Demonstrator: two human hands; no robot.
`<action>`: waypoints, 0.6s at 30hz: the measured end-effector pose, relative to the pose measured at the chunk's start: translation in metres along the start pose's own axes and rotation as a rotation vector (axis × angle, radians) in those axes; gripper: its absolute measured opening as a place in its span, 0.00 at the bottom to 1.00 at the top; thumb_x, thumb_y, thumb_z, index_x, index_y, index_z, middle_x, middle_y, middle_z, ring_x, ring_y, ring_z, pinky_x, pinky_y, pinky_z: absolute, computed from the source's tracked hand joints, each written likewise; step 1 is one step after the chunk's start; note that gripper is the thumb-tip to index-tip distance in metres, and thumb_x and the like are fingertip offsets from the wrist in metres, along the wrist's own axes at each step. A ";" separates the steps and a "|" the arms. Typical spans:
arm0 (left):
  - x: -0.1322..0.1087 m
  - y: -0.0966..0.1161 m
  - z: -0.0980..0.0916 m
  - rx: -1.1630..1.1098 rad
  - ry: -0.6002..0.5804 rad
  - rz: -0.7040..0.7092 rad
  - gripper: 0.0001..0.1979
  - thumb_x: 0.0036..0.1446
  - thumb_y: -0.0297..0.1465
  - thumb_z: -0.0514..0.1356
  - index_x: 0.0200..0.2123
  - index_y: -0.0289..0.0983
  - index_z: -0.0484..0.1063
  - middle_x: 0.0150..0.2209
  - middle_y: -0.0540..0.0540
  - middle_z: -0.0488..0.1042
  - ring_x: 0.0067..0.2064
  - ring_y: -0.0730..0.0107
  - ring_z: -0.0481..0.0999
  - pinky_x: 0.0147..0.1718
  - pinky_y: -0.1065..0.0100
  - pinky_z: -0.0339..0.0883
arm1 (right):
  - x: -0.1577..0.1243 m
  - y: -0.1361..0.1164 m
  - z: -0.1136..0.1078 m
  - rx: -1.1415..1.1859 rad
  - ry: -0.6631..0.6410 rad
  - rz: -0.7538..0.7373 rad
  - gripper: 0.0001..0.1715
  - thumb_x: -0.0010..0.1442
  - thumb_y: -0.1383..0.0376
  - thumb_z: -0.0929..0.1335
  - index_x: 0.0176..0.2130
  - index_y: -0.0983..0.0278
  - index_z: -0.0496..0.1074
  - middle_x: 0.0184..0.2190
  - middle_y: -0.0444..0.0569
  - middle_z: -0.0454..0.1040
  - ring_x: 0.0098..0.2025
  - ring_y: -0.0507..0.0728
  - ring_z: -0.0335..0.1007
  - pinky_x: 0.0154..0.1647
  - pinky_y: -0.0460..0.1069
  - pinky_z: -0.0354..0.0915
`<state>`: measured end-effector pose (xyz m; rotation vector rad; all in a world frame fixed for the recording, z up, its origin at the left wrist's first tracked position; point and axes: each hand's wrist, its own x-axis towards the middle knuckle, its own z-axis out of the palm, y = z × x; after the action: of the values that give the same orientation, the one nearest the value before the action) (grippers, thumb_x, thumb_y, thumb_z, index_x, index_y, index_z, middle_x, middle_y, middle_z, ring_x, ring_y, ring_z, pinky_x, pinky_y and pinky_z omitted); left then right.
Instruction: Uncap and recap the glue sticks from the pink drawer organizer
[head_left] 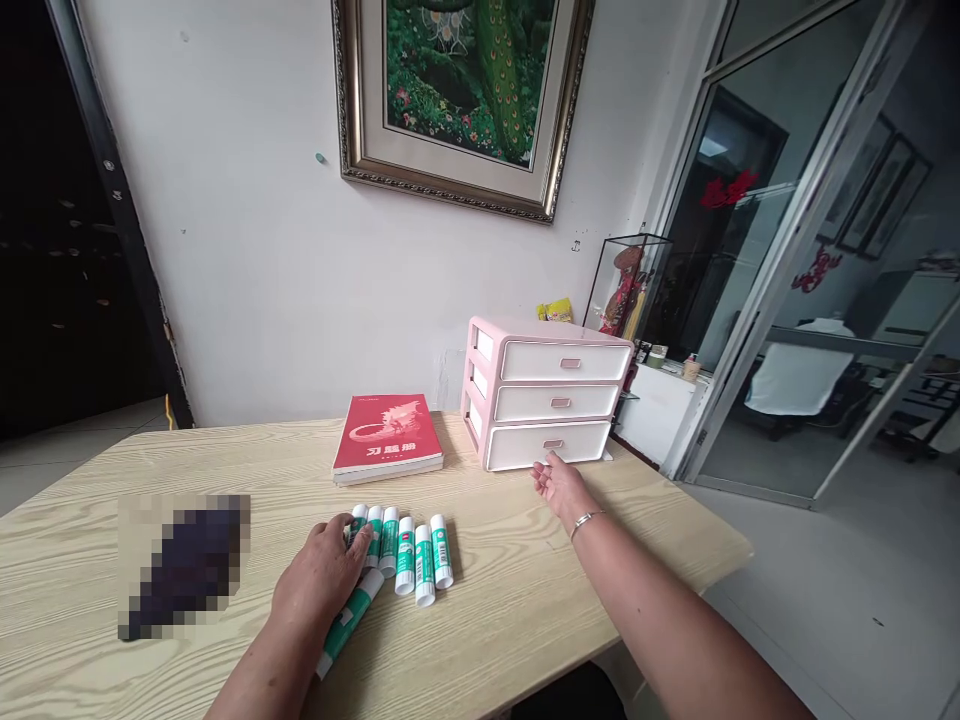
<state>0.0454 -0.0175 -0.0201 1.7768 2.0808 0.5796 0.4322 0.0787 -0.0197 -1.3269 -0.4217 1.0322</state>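
Note:
My left hand (322, 570) rests over the left end of a row of green-and-white glue sticks, thumb and fingers closed around a glue stick (358, 516) that they partly cover. Beside it in the row lie several more, among them a glue stick (424, 565) nearest me. Another glue stick (349, 622) lies slantwise under the hand's right side. My right hand (561, 488), with a bracelet on its wrist, reaches to the bottom drawer (517, 447) of a pink-and-white drawer unit (480, 400). Its fingers are loosely bent and apart, just below the drawer's pink handle (553, 443); contact is unclear.
A thick red book (390, 435) lies left of the drawer unit on the wooden table (247, 455). A dark pixelated patch (191, 565) covers something at the left. Behind are a framed picture (457, 190), a yellow packet (555, 310) and a glass display case (626, 285).

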 end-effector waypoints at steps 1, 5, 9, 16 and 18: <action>0.001 -0.002 0.001 -0.004 0.005 0.005 0.30 0.64 0.49 0.44 0.58 0.39 0.68 0.57 0.34 0.72 0.53 0.45 0.76 0.46 0.52 0.69 | 0.004 -0.005 0.001 0.011 0.010 0.017 0.12 0.66 0.55 0.66 0.39 0.61 0.64 0.28 0.46 0.73 0.26 0.52 0.73 0.24 0.44 0.65; 0.006 -0.006 0.006 -0.020 0.018 0.012 0.29 0.63 0.50 0.45 0.57 0.40 0.69 0.56 0.35 0.72 0.52 0.47 0.77 0.44 0.54 0.68 | 0.013 -0.018 0.007 0.026 0.023 0.057 0.14 0.68 0.52 0.63 0.41 0.60 0.64 0.28 0.45 0.72 0.26 0.52 0.73 0.24 0.44 0.66; 0.006 -0.006 0.007 -0.011 0.019 0.003 0.29 0.63 0.51 0.44 0.56 0.41 0.69 0.56 0.36 0.73 0.51 0.47 0.77 0.42 0.56 0.68 | 0.018 -0.023 0.012 0.007 0.022 0.073 0.17 0.66 0.49 0.64 0.40 0.60 0.65 0.27 0.45 0.71 0.25 0.51 0.71 0.22 0.43 0.64; 0.003 -0.001 0.001 0.021 0.022 0.003 0.28 0.64 0.50 0.44 0.54 0.40 0.71 0.54 0.36 0.74 0.50 0.47 0.77 0.42 0.56 0.68 | 0.022 -0.028 0.011 -0.017 0.048 0.087 0.17 0.68 0.54 0.64 0.35 0.65 0.67 0.26 0.43 0.71 0.24 0.49 0.69 0.22 0.42 0.61; 0.002 -0.001 0.000 0.018 0.019 0.008 0.28 0.64 0.50 0.44 0.54 0.40 0.71 0.55 0.36 0.74 0.49 0.48 0.78 0.41 0.56 0.68 | 0.021 -0.029 0.010 -0.020 0.058 0.083 0.16 0.69 0.56 0.65 0.35 0.66 0.67 0.27 0.42 0.71 0.24 0.48 0.68 0.21 0.42 0.61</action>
<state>0.0441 -0.0153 -0.0206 1.7964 2.0987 0.5841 0.4464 0.1041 0.0037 -1.3988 -0.3362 1.0576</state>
